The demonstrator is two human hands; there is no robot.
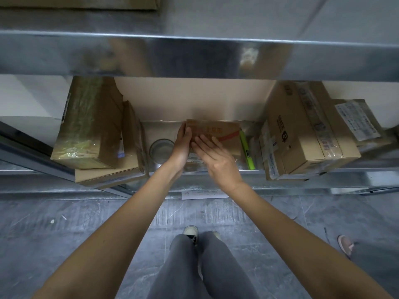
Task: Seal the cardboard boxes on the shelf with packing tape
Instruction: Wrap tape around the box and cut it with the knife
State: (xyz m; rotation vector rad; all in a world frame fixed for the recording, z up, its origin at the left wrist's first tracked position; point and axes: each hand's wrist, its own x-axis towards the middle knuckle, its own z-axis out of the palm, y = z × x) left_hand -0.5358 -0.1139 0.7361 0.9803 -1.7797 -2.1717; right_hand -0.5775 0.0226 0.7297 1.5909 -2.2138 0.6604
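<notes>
Small brown cardboard box (218,131) lies mid-shelf (280,169).

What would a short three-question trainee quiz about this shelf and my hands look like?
1. True or false: the right hand lies flat on the small box.
2. Which object lies just right of that box: A) green marker, B) scissors, C) cup?
3. What is the left hand doing?

Key: 1 true; 2 A; 3 holding the small box's left edge, beside the tape roll.
</notes>
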